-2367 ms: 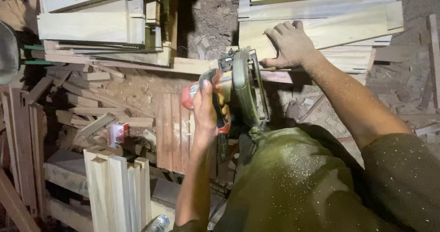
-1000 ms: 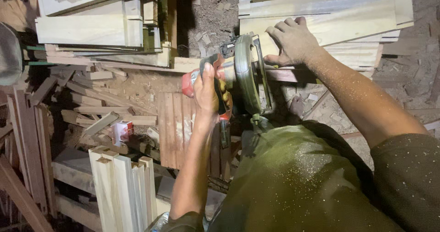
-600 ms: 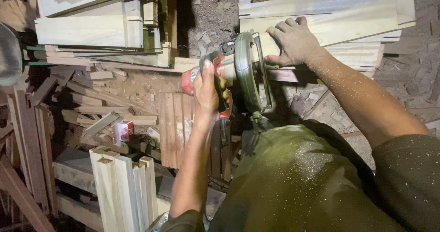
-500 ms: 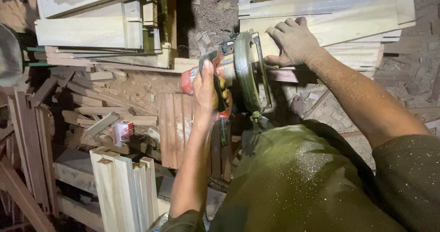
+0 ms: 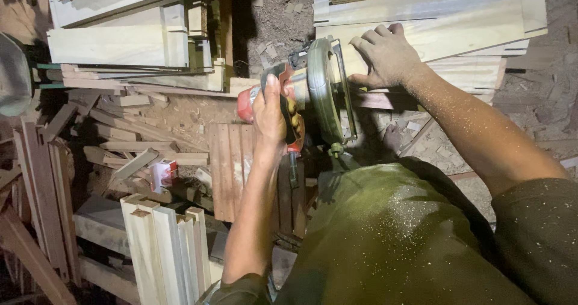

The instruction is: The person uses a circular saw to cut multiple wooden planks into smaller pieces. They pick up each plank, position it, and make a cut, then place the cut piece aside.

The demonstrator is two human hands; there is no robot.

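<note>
Circular saw (image 5: 316,91), red-bodied with a grey metal blade guard, sits at the near edge of a stack of pale planks (image 5: 457,34), its guard upright against the end of a thin reddish strip (image 5: 373,100) that lies under the stack. The left hand (image 5: 271,109) is wrapped fully around the saw's handle on the side away from the planks, fingers closed tight on it. The right hand (image 5: 385,55) lies flat and spread on the lowest pale plank just beyond the saw's guard, pressing down with nothing gripped; its forearm is dusted with sawdust. Below the saw, a panel of reddish-brown slats (image 5: 232,166) leans among loose offcuts. Farther from the saw on the left-hand side, a small red and white box (image 5: 162,174) rests among the scraps, and a bundle of pale square posts (image 5: 165,251) stands below it. Another pile of pale boards (image 5: 120,37) lies across a dark gap from the saw.
</note>
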